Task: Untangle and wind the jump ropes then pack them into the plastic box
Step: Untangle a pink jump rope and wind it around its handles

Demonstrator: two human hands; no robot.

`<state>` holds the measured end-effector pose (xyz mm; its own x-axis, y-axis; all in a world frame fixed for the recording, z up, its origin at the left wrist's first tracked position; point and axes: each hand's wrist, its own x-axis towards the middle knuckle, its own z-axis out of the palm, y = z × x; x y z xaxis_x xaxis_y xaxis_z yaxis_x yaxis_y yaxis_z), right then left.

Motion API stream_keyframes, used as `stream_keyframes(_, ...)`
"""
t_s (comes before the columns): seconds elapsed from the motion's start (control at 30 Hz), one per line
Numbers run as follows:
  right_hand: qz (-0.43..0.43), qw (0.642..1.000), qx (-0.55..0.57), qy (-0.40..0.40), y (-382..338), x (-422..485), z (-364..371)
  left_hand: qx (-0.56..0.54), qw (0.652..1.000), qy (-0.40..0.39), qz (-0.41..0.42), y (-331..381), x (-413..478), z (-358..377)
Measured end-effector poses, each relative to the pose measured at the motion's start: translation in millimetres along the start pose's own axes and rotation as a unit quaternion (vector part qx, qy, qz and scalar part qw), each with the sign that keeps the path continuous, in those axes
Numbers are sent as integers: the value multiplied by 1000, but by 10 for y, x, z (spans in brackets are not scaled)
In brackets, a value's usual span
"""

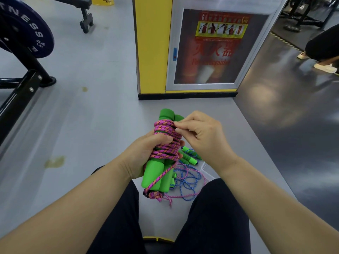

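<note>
1. my left hand (146,153) is gripping the green foam handles wound with pink-orange braided rope (166,143), long axis pointing away from me.
2. my right hand (200,132) is pinching the top coil, just right of the bundle.

Head-worn view, forward and down, close.

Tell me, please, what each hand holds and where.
The left hand grips the wound jump rope around its middle; right hand pinches its top coil.
</note>
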<state>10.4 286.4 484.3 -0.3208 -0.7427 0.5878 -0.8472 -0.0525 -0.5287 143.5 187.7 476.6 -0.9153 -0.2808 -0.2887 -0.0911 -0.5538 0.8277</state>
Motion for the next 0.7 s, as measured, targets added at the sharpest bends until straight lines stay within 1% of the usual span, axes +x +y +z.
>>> stream_keyframes(0.27,-18,998,-26,-60,57,10,-73,-6,1000,11,-16,-17,22,23)
stream_keyframes(0.57,-11,999,-19,-34,28,-7,-50,13,1000,8,-7,13,2,58)
stream_keyframes(0.7,4,998,-37,-44,24,0,-29,26,1000,12,4,19,-4,86)
